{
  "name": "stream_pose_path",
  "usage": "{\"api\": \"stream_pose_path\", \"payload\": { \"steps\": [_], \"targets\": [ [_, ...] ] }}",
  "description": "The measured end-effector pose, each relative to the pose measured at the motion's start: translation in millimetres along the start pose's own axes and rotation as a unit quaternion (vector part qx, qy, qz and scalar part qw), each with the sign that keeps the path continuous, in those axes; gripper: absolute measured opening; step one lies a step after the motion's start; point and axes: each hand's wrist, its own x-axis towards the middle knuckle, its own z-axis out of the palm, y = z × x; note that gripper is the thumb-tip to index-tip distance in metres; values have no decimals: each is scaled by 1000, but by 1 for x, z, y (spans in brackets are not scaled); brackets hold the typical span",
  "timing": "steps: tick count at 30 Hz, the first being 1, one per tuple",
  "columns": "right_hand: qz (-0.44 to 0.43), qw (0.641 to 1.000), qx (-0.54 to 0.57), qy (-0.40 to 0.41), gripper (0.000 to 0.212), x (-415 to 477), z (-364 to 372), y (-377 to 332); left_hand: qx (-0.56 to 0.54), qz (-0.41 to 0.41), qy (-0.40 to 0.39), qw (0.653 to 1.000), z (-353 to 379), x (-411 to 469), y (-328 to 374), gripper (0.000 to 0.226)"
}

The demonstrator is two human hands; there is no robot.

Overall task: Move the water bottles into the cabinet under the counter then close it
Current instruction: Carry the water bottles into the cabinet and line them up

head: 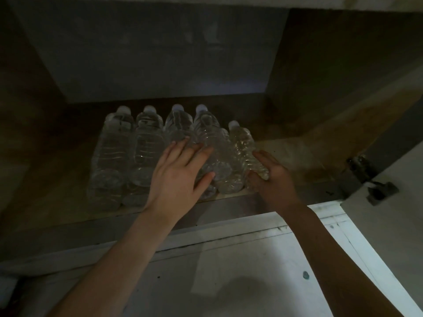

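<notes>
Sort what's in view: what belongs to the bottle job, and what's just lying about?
Job: water bottles, rightmost bottle gripped by right hand, left hand resting flat on the row, cabinet, its open door.
Lying about: teal speck on the floor.

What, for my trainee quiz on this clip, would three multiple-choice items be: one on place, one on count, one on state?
1. Where are the bottles? A on a counter; B in the cabinet; C in a sink.
2. How many white caps show? A two; B five; C nine.
3. The right hand: A grips the end bottle; B hangs idle; C holds a door.
Key: 1B, they lie on its floor; 2B, five caps count out; 3A, it curls round the base.
</notes>
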Motion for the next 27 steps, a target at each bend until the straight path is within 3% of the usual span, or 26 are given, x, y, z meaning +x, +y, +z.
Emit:
{"api": "stream_pose_path", "payload": {
  "steps": [6,12,16,27],
  "targets": [
    [2,1000,0,2,51,9,3,-1,-5,-4,-2,1000,0,0,0,49],
    [-156,984,-82,-23,58,0,5,4,-4,-3,-16,1000,-1,0,-1,50],
    [-184,969,-162,-36,74,2,12,7,-10,-1,-15,1000,-2,1,-1,50],
    [-234,961,-150,14,63,-1,17,21,-11,-2,-24,1000,-2,1,-1,52]
  ]
}}
